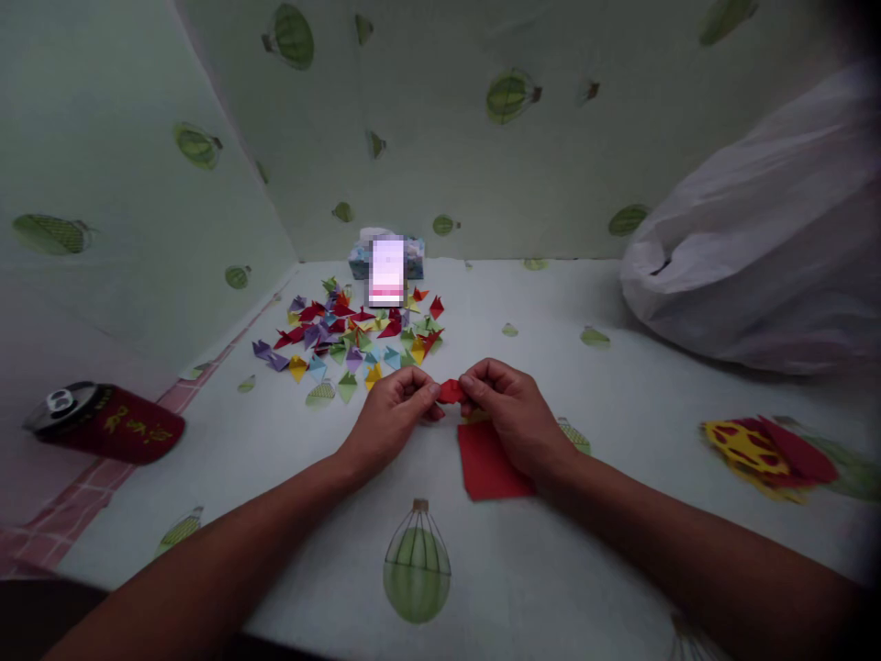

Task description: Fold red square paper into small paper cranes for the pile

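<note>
A small folded piece of red paper (451,392) is pinched between my two hands, above the middle of the table. My left hand (397,404) grips its left end with thumb and fingertips. On the other end, the thumb and forefinger of my right hand (513,404) are closed. Flat red square paper (488,464) lies under my right hand, partly covered by it. Beyond my left hand spreads a pile of small folded paper figures (337,330) in red, purple, yellow, green and blue.
A lit phone (387,271) leans against a tissue box (417,257) at the back. To the left, a dark red can (114,422) lies tilted by the wall. A large white plastic bag (750,248) fills the back right. Red and yellow cut-out pieces (763,454) lie at right.
</note>
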The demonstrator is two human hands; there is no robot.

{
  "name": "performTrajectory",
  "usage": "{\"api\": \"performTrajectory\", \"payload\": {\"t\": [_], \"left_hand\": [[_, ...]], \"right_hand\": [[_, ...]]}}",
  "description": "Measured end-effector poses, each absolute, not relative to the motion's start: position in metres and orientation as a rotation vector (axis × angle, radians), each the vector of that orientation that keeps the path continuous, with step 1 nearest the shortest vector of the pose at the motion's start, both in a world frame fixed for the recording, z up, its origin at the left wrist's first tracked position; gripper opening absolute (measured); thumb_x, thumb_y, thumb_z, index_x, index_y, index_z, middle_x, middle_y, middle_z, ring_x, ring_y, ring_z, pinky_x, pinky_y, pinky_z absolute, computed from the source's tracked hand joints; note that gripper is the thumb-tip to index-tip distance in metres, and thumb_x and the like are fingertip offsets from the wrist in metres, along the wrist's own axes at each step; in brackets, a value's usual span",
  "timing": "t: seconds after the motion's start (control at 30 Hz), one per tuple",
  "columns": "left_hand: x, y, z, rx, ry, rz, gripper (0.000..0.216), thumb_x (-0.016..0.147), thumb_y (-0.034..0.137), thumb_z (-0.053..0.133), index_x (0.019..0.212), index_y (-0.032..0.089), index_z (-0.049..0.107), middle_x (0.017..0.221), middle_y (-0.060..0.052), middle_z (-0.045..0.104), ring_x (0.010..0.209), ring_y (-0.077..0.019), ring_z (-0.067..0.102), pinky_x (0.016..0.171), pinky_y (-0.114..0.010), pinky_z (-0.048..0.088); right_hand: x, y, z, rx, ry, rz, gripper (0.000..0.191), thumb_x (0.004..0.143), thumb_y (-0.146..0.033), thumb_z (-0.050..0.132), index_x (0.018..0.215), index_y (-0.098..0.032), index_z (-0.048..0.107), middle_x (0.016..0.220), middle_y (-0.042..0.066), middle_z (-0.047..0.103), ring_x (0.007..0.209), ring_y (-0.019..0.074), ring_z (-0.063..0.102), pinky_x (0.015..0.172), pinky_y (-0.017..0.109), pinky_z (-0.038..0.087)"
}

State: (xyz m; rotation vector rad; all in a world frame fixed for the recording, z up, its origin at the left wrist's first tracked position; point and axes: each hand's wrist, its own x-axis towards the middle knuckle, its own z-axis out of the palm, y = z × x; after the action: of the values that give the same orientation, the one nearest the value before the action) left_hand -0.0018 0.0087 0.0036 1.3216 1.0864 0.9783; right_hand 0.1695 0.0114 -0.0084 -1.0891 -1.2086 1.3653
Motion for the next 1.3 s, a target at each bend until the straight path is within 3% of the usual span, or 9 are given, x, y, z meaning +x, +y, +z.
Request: {"api": "performTrajectory", "payload": {"t": [0.23,0.57,0.7,1.07,1.3], "left_hand": [[-0.004,0.010,0.002,1.571,1.198,0.989,0.015,0.084,0.028,0.063,0.075,0.017,0.059,0.071,0.000,0.064,0.068,-0.0136,0.062,0.066,-0.026,0.047],[-0.007,0.014,0.003,1.434,1.113,1.051,0.022,0.088,0.037,0.064,0.082,0.016,0.060,0.069,0.001,0.064,0.064,-0.0120,0.063,0.066,-0.025,0.049],[-0.005,0.014,0.000,1.268,1.033,1.033,0.025,0.087,0.040,0.064,0.090,0.016,0.064,0.074,0.000,0.066,0.065,-0.0116,0.063,0.069,-0.025,0.050],[-0.005,0.013,0.000,1.279,1.035,1.048,0.022,0.083,0.036,0.069,0.080,0.015,0.067,0.073,0.000,0.065,0.065,-0.0108,0.059,0.066,-0.024,0.047],[-0.005,0.014,-0.001,1.316,1.074,1.084,0.022,0.084,0.035,0.067,0.077,0.015,0.064,0.067,0.001,0.062,0.060,-0.0100,0.055,0.062,-0.024,0.044]], "right_hand": [[0.168,0.009,-0.003,-1.117,-1.319,1.391,0.022,0.081,-0.039,0.070,0.080,-0.018,0.063,0.073,0.000,0.062,0.063,0.0130,0.054,0.062,0.028,0.042],[0.168,0.006,-0.005,-1.029,-1.229,1.624,0.025,0.080,-0.037,0.072,0.069,-0.018,0.059,0.054,-0.004,0.056,0.053,0.0106,0.045,0.056,0.026,0.032],[0.166,0.005,-0.004,-1.049,-1.161,1.568,0.026,0.080,-0.037,0.072,0.069,-0.019,0.058,0.055,-0.004,0.056,0.054,0.0109,0.047,0.058,0.027,0.033],[0.164,0.001,-0.003,-0.988,-1.193,1.632,0.028,0.079,-0.040,0.073,0.071,-0.019,0.057,0.058,-0.004,0.057,0.053,0.0106,0.046,0.057,0.027,0.035],[0.164,0.002,-0.003,-0.937,-1.218,1.652,0.029,0.086,-0.042,0.065,0.070,-0.018,0.060,0.064,-0.001,0.060,0.056,0.0110,0.051,0.059,0.027,0.038]]}}
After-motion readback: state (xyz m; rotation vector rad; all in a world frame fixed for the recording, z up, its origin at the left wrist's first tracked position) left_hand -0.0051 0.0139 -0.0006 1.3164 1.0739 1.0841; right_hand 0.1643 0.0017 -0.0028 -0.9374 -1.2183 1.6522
